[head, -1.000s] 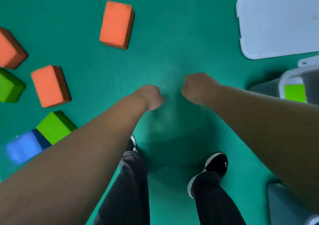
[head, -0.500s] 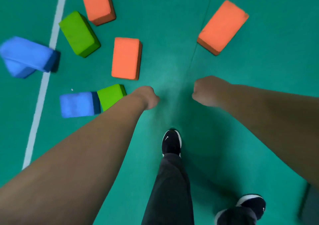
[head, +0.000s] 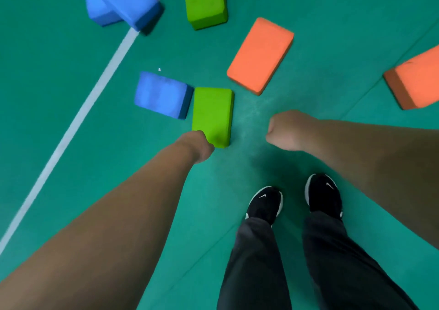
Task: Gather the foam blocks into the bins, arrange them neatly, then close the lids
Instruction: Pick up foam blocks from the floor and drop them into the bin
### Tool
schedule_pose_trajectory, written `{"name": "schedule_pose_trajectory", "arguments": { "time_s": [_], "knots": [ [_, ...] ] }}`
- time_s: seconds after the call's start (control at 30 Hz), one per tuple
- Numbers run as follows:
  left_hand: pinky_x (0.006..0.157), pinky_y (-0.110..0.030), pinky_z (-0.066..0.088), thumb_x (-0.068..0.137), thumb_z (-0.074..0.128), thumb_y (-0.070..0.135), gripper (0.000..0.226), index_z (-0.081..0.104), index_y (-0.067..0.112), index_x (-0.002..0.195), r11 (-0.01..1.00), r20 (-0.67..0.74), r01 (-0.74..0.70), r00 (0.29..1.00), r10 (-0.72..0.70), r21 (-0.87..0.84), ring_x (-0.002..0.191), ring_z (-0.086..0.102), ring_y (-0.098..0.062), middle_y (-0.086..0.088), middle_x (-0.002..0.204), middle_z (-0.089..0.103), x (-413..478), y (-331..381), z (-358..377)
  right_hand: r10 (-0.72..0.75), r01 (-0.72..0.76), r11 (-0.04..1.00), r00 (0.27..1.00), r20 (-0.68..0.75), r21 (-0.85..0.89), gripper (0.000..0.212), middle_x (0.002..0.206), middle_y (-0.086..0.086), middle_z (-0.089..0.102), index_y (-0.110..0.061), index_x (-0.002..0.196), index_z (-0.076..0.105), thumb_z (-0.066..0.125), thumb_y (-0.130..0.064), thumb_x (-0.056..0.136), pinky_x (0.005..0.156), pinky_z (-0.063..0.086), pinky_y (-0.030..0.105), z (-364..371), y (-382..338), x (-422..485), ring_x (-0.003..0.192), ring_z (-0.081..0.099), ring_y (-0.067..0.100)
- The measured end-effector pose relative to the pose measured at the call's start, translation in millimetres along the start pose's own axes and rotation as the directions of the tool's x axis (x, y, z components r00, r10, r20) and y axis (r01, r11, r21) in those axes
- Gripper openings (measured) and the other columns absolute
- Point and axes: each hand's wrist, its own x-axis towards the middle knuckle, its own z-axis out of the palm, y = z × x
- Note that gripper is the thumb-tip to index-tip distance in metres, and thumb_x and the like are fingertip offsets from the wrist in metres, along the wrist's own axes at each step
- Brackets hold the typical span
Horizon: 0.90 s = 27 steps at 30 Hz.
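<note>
Green floor [head: 308, 12]: green block [head: 212, 115] lies flat beside blue block [head: 161, 93], long axis pointing away from person. Left hand [head: 199, 147] fisted, empty, at its near end; right hand [head: 285, 129] fisted, empty; both arms outstretched.

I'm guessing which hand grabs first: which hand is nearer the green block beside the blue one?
Left. The left hand is at the near left corner of the green block, overlapping it in view; the right hand is off to its right, across bare floor.
</note>
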Motion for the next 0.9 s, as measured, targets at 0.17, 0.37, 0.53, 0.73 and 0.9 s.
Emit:
{"name": "schedule_pose_trajectory", "arguments": {
  "time_s": [0.17,0.37,0.53,0.73,0.9],
  "knots": [
    [0.074,-0.035,0.041,0.1,0.048,0.036,0.03,0.053,0.006,0.102,0.992,0.053,0.039,0.998,-0.033,-0.12,0.093,0.054,-0.035,-0.018,0.11,0.061,13.1,-15.3,48.2,-0.042,0.047,0.995,0.998,0.053,-0.09,0.02,0.073,0.006,0.053,-0.013,0.074,0.053,0.05,-0.021,0.092,0.055,0.035,0.028,20.2,-11.4,24.1,0.076,0.056,0.03],
    [0.072,-0.034,0.039,0.1,0.048,0.037,0.031,0.054,0.007,0.1,0.972,0.022,0.048,0.999,-0.044,-0.231,0.089,0.053,-0.034,-0.014,0.1,0.056,43.2,-33.4,70.3,-0.016,0.042,0.971,0.994,0.112,-0.235,0.016,0.067,0.007,0.05,-0.013,0.071,0.052,0.049,-0.014,0.087,0.049,0.028,0.028,42.5,-22.1,58.8,0.061,0.048,0.026],
    [0.072,-0.033,0.038,0.1,0.047,0.032,0.023,0.053,0.01,0.096,0.952,-0.064,0.031,0.997,-0.053,-0.304,0.088,0.052,-0.033,-0.013,0.096,0.054,84.7,-61.5,67.0,-0.09,0.089,0.956,0.996,0.01,-0.28,0.017,0.097,0.014,0.069,-0.008,0.097,0.067,0.053,-0.016,0.09,0.069,0.048,0.03,45.3,-59.4,108.7,0.093,0.066,0.036],
    [0.073,-0.034,0.04,0.096,0.051,0.033,0.025,0.057,0.009,0.097,0.937,-0.178,0.023,0.98,-0.09,-0.348,0.089,0.052,-0.034,-0.014,0.099,0.057,152.7,-100.8,54.6,-0.158,0.1,0.952,0.97,-0.186,-0.288,0.046,0.129,0.021,0.053,-0.003,0.126,0.055,0.064,-0.031,0.091,0.093,0.05,0.044,41.1,-102.9,189.0,0.117,0.06,0.042],
    [0.078,-0.035,0.043,0.102,0.045,0.044,0.044,0.063,0.004,0.106,0.895,-0.193,0.044,0.971,-0.143,-0.444,0.097,0.059,-0.037,-0.022,0.116,0.066,201.2,-111.4,45.4,-0.139,0.021,0.941,0.934,-0.329,-0.337,0.09,0.141,0.018,0.042,-0.008,0.139,0.041,0.078,-0.061,0.077,0.106,0.041,0.049,35.1,-116.7,242.8,0.131,0.043,0.04]
  ]
}}
